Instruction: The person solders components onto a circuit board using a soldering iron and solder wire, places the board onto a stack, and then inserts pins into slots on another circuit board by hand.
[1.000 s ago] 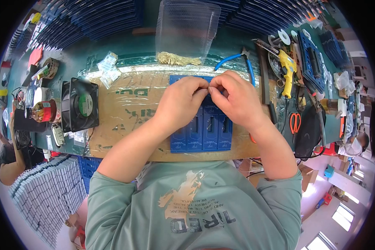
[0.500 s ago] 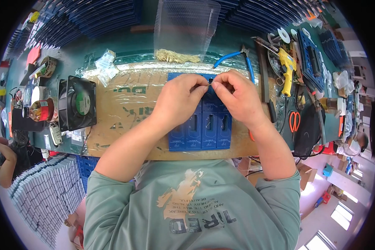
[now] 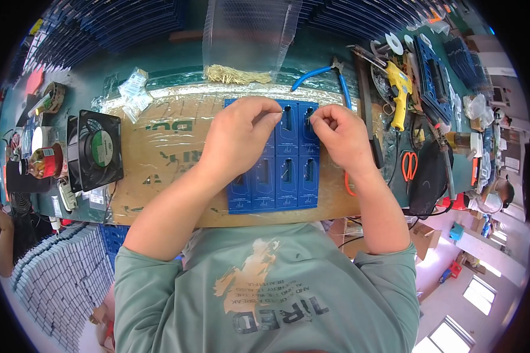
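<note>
A blue circuit board panel (image 3: 274, 203) with rows of dark slots lies on the cardboard in front of me. My left hand (image 3: 239, 132) is over its upper left part, thumb and forefinger pinched together beside a slot. At the upper right slot my right hand (image 3: 343, 138) is closed in a pinch, its fingertips at the slot's edge. Whatever either pinch holds is too small to make out. Beyond the panel, thin gold-coloured pins (image 3: 238, 75) lie in a heap at the mouth of a clear plastic bag (image 3: 247, 35).
Blue-handled cutters (image 3: 315, 76) lie behind the panel. To the right are a yellow glue gun (image 3: 399, 97) and orange-handled scissors (image 3: 409, 166). A black fan (image 3: 95, 150) and a jar (image 3: 44, 162) stand at left. Stacked blue panels (image 3: 118, 23) line the back.
My hands have moved apart from their meeting point above the panel, uncovering upper slots between them. The whole view has shifted slightly.
</note>
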`<state>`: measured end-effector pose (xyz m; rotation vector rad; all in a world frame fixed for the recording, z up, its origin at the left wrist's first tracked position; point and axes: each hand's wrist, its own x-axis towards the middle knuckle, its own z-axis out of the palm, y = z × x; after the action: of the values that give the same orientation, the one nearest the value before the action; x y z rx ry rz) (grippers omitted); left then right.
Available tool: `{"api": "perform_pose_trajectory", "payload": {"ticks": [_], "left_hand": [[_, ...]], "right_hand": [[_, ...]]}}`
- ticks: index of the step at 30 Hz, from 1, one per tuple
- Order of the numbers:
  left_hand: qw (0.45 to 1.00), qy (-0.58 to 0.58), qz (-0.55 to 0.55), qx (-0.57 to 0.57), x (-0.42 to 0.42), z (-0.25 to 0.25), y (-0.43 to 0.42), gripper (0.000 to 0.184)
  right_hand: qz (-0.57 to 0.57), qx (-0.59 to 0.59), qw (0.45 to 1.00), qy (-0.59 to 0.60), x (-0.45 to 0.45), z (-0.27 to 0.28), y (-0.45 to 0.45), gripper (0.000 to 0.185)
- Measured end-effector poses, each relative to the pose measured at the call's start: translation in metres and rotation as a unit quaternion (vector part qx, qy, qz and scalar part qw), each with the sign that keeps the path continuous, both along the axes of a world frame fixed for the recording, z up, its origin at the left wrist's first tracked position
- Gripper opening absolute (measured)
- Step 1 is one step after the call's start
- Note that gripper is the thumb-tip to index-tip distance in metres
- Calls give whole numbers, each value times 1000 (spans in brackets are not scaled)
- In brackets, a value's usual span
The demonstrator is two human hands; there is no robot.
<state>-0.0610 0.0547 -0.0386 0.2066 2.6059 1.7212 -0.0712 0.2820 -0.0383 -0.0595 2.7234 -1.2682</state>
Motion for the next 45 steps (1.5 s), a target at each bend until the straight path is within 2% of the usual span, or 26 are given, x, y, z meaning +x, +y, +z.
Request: {"api": "perform_pose_trajectory", "payload": {"ticks": [28, 40, 45], "left_hand": [[1000, 11, -11, -10, -2, -1, -2, 16], [1000, 13, -7, 9, -1, 1, -1, 16], [1000, 19, -8, 9, -1, -1, 0, 15]], "right_hand": [[-19, 33, 999, 27, 17, -6, -3, 16], [63, 124, 977, 159, 18, -8, -2, 10], [46, 103, 984, 139, 19, -9, -2, 10]]}}
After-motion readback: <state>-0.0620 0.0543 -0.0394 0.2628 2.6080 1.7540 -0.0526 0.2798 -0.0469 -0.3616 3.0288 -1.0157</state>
